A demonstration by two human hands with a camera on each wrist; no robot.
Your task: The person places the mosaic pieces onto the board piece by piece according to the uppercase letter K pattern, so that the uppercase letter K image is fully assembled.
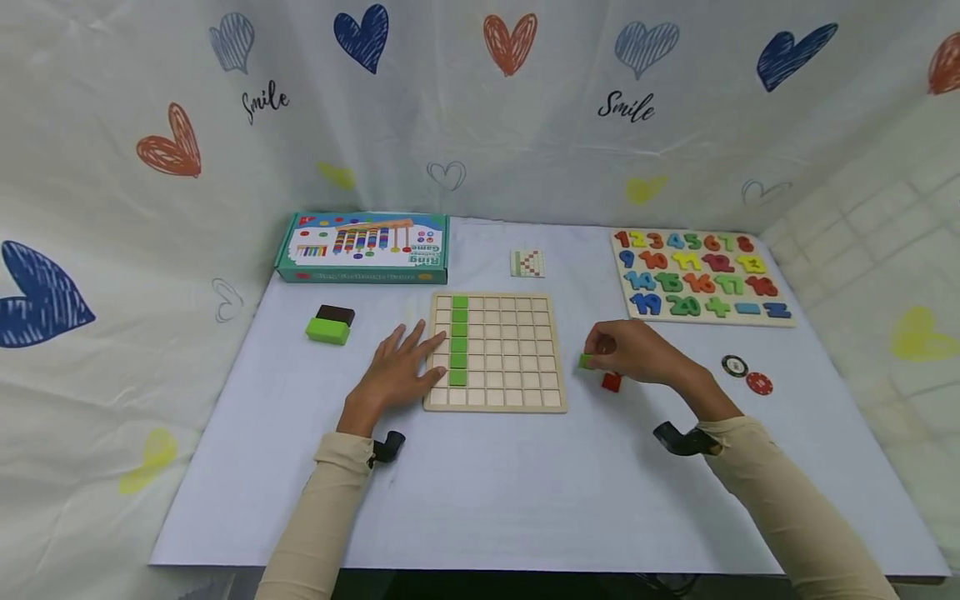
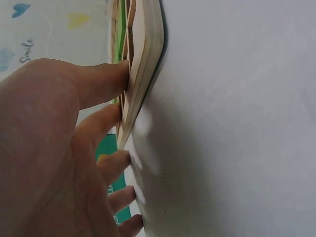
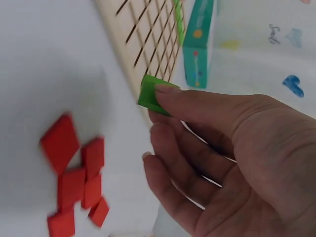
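Observation:
A wooden grid board (image 1: 517,372) lies flat in the middle of the table, with several green square tiles (image 1: 458,344) filling most of its second column. My left hand (image 1: 396,371) rests at the board's left edge, fingers spread. In the left wrist view its thumb and index finger touch the board's rim (image 2: 143,64), and the other fingertips rest on the table. To the right of the board, my right hand (image 1: 637,354) pinches a green square tile (image 3: 151,93) between thumb and fingers. Several red tiles (image 3: 71,185) lie under that hand, mostly hidden from the head view.
Left of the board sit a green block (image 1: 327,332) and a dark block (image 1: 335,314). A game box (image 1: 363,250), a small pattern card (image 1: 527,263) and a number puzzle board (image 1: 705,279) stand behind. A black-and-white chip (image 1: 734,366) and a red chip (image 1: 759,383) lie at right.

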